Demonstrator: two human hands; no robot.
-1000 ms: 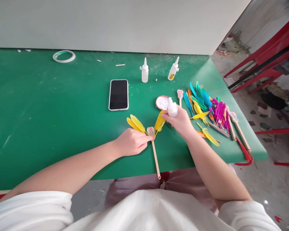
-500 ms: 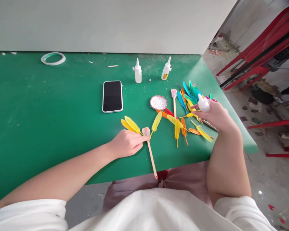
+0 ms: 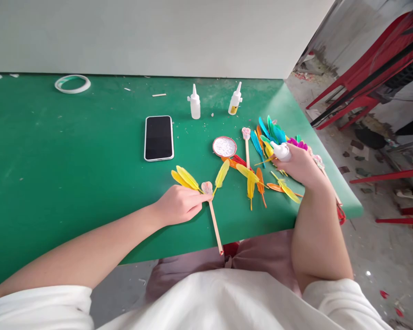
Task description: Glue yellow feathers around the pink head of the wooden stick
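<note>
My left hand (image 3: 182, 204) is closed, its fingertips pressed on the top of a wooden stick (image 3: 215, 229) just below a pale pink, patterned head piece (image 3: 207, 187). Yellow feathers fan out from there: a pair (image 3: 186, 178) to the left and a single feather (image 3: 222, 174) to the right. In my right hand (image 3: 301, 167) is a white glue bottle (image 3: 281, 151), its nozzle tilted up to the left. That hand hovers at the pile of coloured feathers (image 3: 275, 130). A yellow feather lies by its fingertips; whether they hold it I cannot tell.
Two white glue bottles (image 3: 194, 104) (image 3: 235, 100) stand at the back. A phone (image 3: 159, 138), a tape roll (image 3: 72, 84), a round dish (image 3: 224, 146) and a second decorated stick (image 3: 247, 151) lie on the green table (image 3: 89, 137). Red chairs (image 3: 358, 68) stand right.
My right hand has moved slightly left, and the glue bottle in it leans further left. My left hand stays on the stick. The view has shifted a little.
</note>
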